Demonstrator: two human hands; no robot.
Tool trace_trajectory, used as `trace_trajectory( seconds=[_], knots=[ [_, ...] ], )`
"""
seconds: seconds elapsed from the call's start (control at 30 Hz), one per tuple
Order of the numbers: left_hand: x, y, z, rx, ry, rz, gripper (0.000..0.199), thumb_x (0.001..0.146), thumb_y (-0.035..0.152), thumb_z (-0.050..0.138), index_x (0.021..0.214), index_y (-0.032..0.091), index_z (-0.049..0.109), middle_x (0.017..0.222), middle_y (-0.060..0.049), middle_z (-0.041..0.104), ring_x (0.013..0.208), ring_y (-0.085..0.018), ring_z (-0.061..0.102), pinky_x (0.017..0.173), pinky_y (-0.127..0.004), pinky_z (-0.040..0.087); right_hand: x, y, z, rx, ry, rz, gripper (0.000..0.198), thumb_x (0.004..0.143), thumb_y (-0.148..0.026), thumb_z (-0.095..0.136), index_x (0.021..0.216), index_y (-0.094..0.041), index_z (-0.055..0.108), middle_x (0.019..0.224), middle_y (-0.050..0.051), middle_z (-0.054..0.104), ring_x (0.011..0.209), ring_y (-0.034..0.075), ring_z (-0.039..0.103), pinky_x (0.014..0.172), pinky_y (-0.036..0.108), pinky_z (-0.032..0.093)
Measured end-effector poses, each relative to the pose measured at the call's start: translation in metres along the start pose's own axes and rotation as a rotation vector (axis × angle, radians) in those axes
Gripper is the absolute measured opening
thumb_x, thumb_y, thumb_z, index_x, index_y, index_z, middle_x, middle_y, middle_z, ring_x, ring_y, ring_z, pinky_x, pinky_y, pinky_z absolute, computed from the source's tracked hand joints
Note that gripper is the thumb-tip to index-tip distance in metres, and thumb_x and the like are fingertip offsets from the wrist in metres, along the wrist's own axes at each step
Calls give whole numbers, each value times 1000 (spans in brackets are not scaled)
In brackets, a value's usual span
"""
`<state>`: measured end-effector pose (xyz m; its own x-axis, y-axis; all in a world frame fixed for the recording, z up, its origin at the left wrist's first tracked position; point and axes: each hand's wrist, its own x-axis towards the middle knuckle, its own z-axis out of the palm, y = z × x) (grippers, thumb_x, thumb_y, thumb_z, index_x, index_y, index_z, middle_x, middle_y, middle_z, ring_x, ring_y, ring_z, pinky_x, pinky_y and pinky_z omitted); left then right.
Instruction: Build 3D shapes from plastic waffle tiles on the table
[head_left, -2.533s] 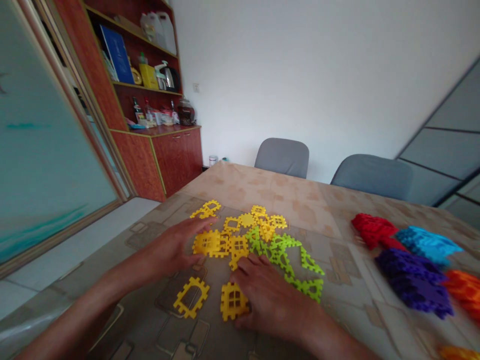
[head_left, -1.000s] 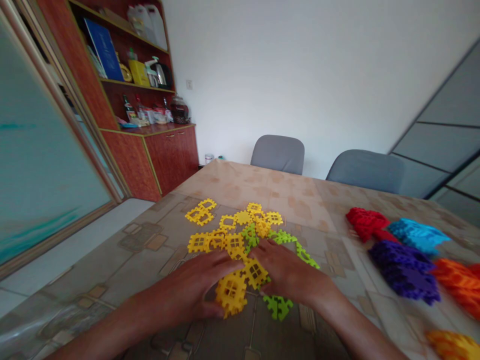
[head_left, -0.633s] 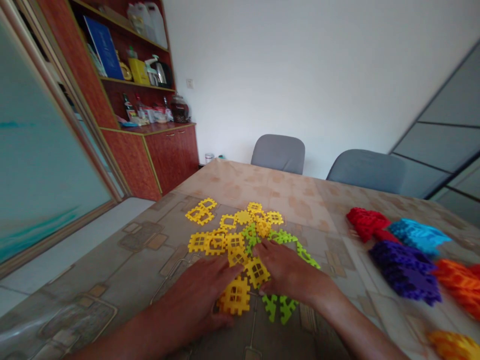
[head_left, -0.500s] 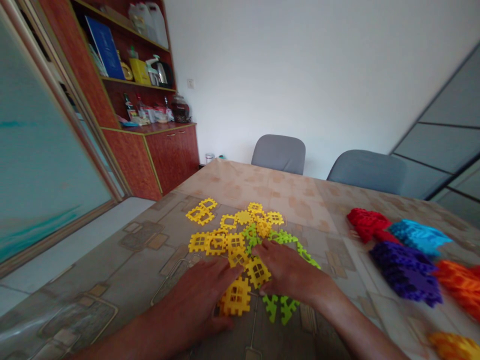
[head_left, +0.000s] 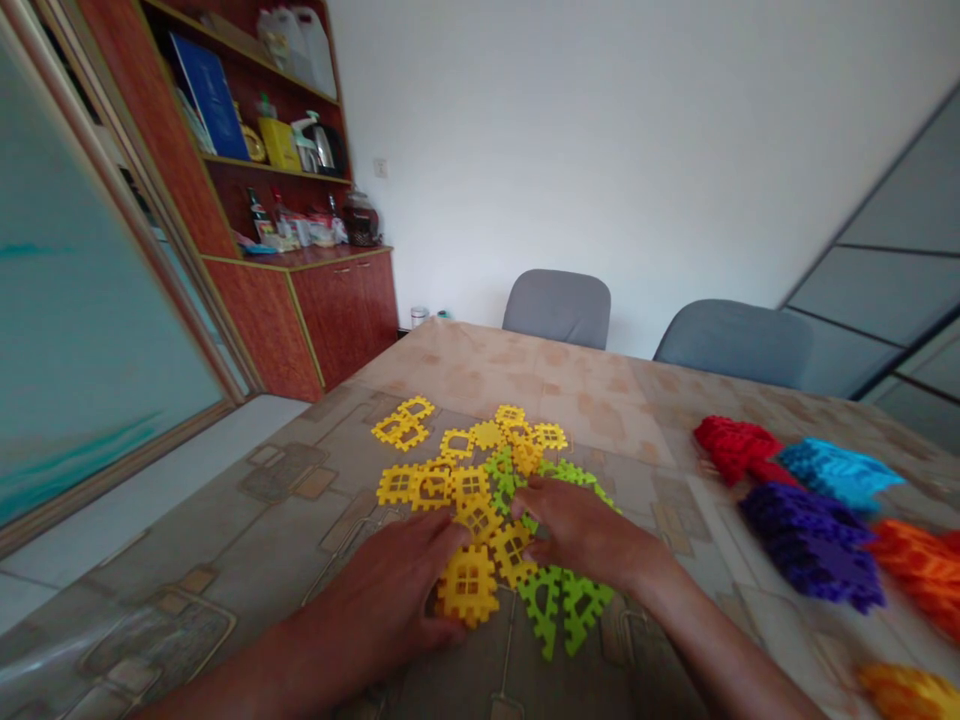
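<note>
My left hand point(head_left: 390, 575) curls round the left side of a small stack of yellow square interlocking blocks point(head_left: 469, 588), thumb at its near edge and fingers at its far side. My right hand point(head_left: 589, 530) is over green interlocking blocks point(head_left: 566, 472), with thumb and forefinger apart; its other fingers are hidden. By its thumb lies a yellow window-like block point(head_left: 512, 552). Two green triangular blocks point(head_left: 585, 608) show below the right hand. More yellow blocks point(head_left: 397, 484) are spread beyond both hands.
On the right of the patterned tablecloth point(head_left: 300, 530) are piles of red point(head_left: 739, 448), light blue point(head_left: 836, 472), purple point(head_left: 810, 548) and orange blocks point(head_left: 922, 570). Two grey chairs point(head_left: 559, 305) stand at the far edge. A wooden cabinet point(head_left: 345, 315) is at the left.
My right hand has shifted slightly right, and more of the green triangles shows below it. The yellow stack by my left hand has moved slightly left and away from me.
</note>
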<state>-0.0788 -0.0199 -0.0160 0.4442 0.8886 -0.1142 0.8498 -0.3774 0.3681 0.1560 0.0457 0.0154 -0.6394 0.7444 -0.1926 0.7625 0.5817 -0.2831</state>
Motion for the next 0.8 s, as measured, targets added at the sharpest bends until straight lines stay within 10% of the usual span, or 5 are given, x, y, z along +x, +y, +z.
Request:
trace_trajectory(
  seconds=[0.27,0.8],
  knots=[
    [5,10,0,-30,-29,12,58,70,27,78,124,21,59,125,-8,62,112,-31,59,97,-45,48,-2,-27,1,-87,-111,14,65,69,-35,87,124,-12,62,128,17,62,119,35,56,100,44,46],
    [2,6,-3,5,-57,-30,75,64,36,86,130,21,55,134,-11,59,120,-32,56,102,-43,46,-1,-13,4,-29,-28,-23,57,72,-40,82,120,-14,65,124,15,65,116,33,59,99,42,46]
  ],
)
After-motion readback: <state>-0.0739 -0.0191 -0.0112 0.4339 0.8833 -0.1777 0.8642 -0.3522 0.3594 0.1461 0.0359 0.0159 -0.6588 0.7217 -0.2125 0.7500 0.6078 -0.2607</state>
